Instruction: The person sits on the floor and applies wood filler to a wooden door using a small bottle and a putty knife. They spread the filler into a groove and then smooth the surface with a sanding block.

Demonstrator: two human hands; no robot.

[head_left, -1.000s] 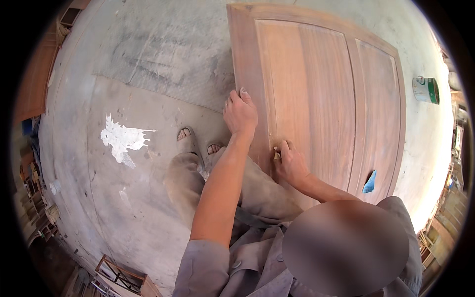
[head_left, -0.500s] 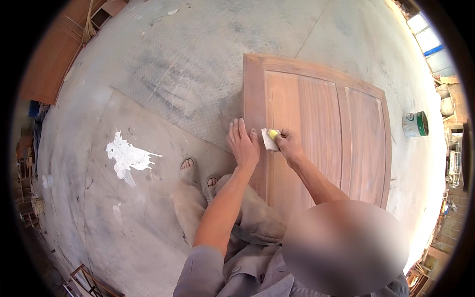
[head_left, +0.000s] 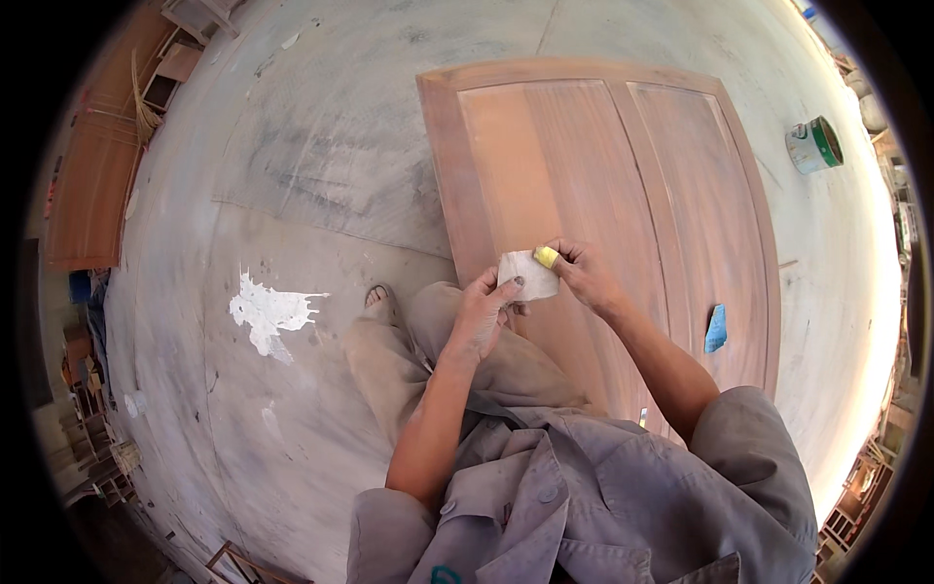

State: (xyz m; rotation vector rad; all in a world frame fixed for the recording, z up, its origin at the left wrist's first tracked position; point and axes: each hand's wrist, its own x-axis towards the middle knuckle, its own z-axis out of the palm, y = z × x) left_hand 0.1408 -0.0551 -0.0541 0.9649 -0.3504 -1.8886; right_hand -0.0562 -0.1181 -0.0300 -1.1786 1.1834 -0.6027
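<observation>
**Sandpaper sheet held in two hands over a wooden door**

The sandpaper sheet (head_left: 526, 275) is small and pale. It is up in the air, just above the near edge of the wooden door (head_left: 623, 195). Both hands hold it.

The left hand (head_left: 484, 313) is closed on the lower left side of the sheet, with the thumb on top. The right hand (head_left: 584, 273) is closed on the right side of the sheet. A small yellow thing (head_left: 547, 257) shows at the right hand's fingertips, touching the top corner of the sheet. I cannot tell what it is.

The door lies flat on the grey concrete floor (head_left: 321, 146). It is reddish brown and has two long panels. A small blue thing (head_left: 716, 329) lies on the door, to the right of the arms.

The person wears a dusty grey shirt and pants. One foot (head_left: 377, 300) in a sandal stands on the floor, left of the door.

A white paint splash (head_left: 268, 313) is on the floor, left of the foot. A green and white tin can (head_left: 813, 145) lies on its side on the floor, beyond the right side of the door.
</observation>
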